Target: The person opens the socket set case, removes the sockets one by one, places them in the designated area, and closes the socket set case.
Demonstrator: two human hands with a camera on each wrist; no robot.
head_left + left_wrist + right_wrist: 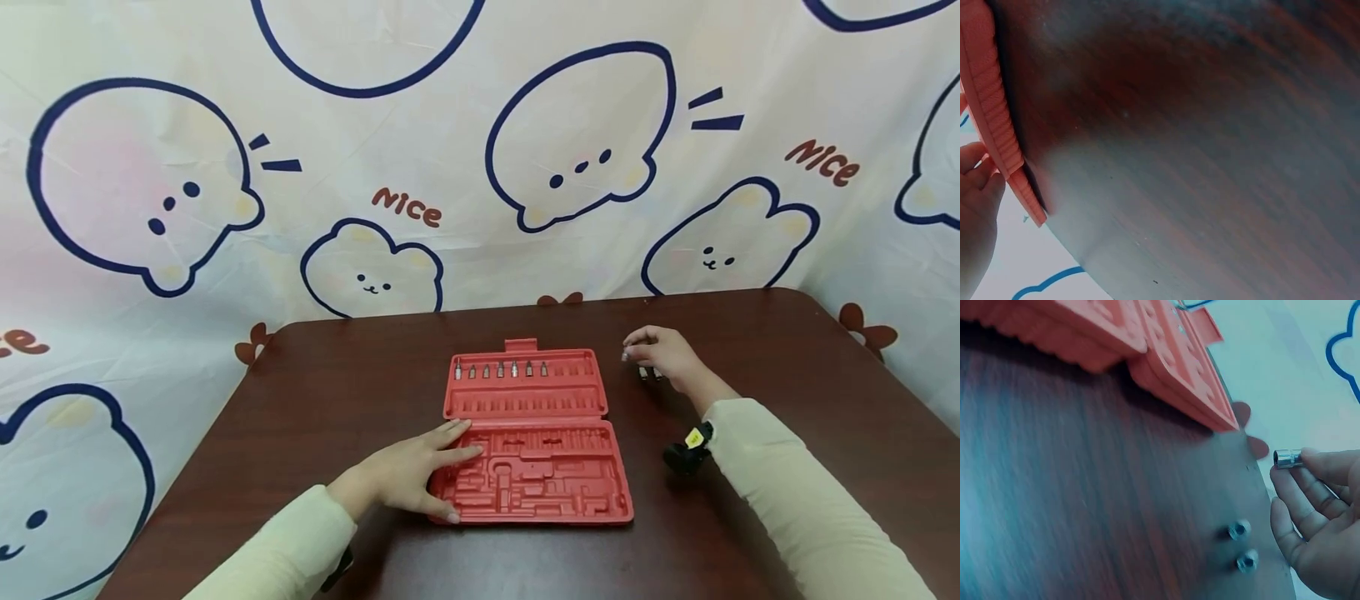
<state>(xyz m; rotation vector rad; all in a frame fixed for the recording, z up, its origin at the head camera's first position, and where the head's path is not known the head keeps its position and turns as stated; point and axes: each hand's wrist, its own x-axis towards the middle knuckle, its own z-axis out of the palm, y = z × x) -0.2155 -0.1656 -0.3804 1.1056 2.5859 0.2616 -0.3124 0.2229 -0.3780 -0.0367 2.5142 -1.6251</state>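
Resting the left hand [408, 471], fingers spread, on the near left edge of the red case [528, 420], with seven bits [514, 369] in its far half. At far right, pinching a silver socket [1287, 459] in the right hand [667, 357], near two more sockets [1240, 529].

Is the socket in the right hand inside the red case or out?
Out: the right hand pinches the socket in the air, apart from the red case.

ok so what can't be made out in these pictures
Red case: left edge partly covered by the left hand, head view.
Metal bits: tip shapes too small, head view.
Held socket: one end hidden by the right hand, right wrist view.
Left hand: cut off by the left edge, left wrist view.
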